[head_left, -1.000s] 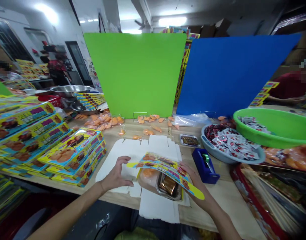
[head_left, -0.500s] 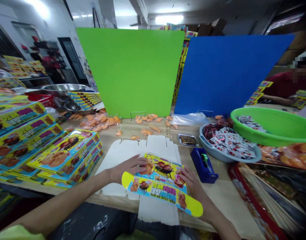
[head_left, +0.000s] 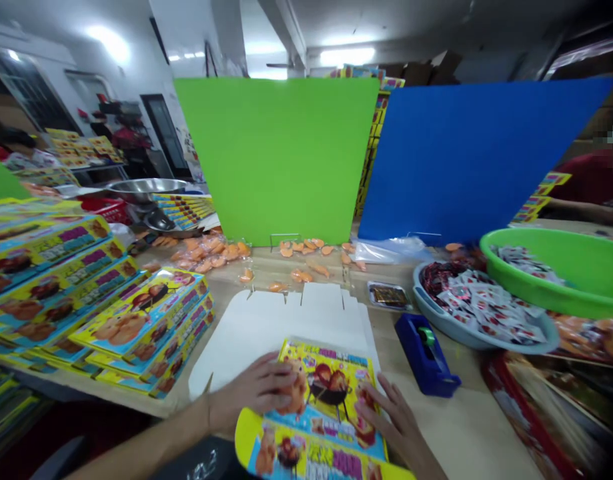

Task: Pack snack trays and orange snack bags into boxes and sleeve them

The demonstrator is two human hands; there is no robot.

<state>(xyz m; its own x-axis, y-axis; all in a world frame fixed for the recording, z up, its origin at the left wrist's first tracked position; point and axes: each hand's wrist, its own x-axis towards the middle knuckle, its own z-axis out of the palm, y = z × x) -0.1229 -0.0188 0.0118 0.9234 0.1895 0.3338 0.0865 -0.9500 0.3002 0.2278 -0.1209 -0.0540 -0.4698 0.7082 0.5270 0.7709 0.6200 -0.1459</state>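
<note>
A yellow and blue printed carton (head_left: 331, 387) lies in front of me with its near flap spread toward my body. My left hand (head_left: 259, 390) rests on the carton's left side, its fingers stretched over the printed face. On the right side, my right hand (head_left: 393, 420) touches the carton with fingers apart. Under and behind it are white unfolded cardboard sheets (head_left: 286, 320) on the wooden table. Several finished-looking printed boxes (head_left: 146, 313) are stacked at the left.
A blue tape dispenser (head_left: 426, 353) stands at the right, beside a light-blue basin (head_left: 481, 307) of sachets and a green basin (head_left: 561, 273). Wrapped orange pieces (head_left: 211, 250) lie behind the sheets. Green (head_left: 281, 160) and blue (head_left: 471, 160) panels stand at the back. Other people are in the background.
The carton appears lower in view and its printed top face shows more fully. Both hands have moved down with it and remain on its sides. The whole view has shifted slightly.
</note>
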